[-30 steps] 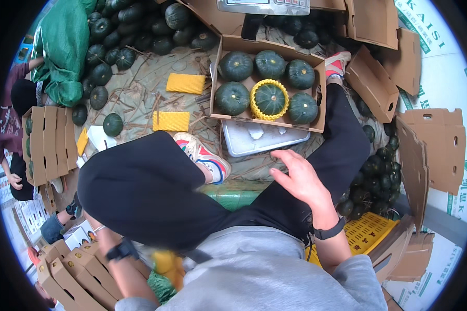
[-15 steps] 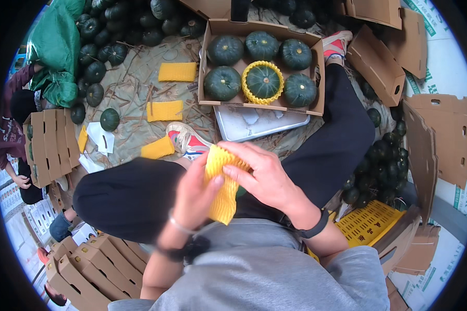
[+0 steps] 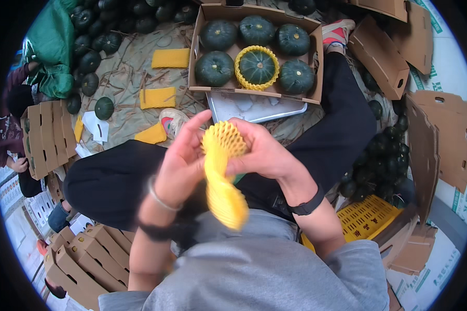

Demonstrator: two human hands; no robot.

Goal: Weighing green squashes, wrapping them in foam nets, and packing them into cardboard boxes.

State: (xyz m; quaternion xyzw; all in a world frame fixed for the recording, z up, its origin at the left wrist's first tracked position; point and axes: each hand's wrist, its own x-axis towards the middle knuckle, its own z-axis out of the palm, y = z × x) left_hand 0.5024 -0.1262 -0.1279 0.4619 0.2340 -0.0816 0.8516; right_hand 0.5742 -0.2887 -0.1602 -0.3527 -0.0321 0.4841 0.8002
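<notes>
Both my hands hold a yellow foam net sleeve [image 3: 224, 176] in front of my body. Its upper end is stretched wider, while the lower part hangs twisted toward my lap. My left hand [image 3: 184, 155] grips the left side, with its index finger raised. My right hand [image 3: 259, 150] pinches the right side of the upper end. Beyond them lies a cardboard box [image 3: 202, 92] with several dark green squashes in it. One squash [image 3: 257, 67], in the middle of the near row, wears a yellow foam net [image 3: 238, 75]; the others are bare.
Flat yellow foam nets [image 3: 158, 97] and a lone squash [image 3: 104, 108] lie on the ground cloth at left. A white tray [image 3: 290, 112] is partly under the box. Cardboard boxes [image 3: 83, 259], a yellow crate [image 3: 366, 220] and squash piles [image 3: 381, 160] surround me. Another person [image 3: 15, 119] is at far left.
The sleeve's upper end has been spread wider and its lower part has twisted. My left hand has shifted left and lifted its index finger. The whole view has shifted slightly.
</notes>
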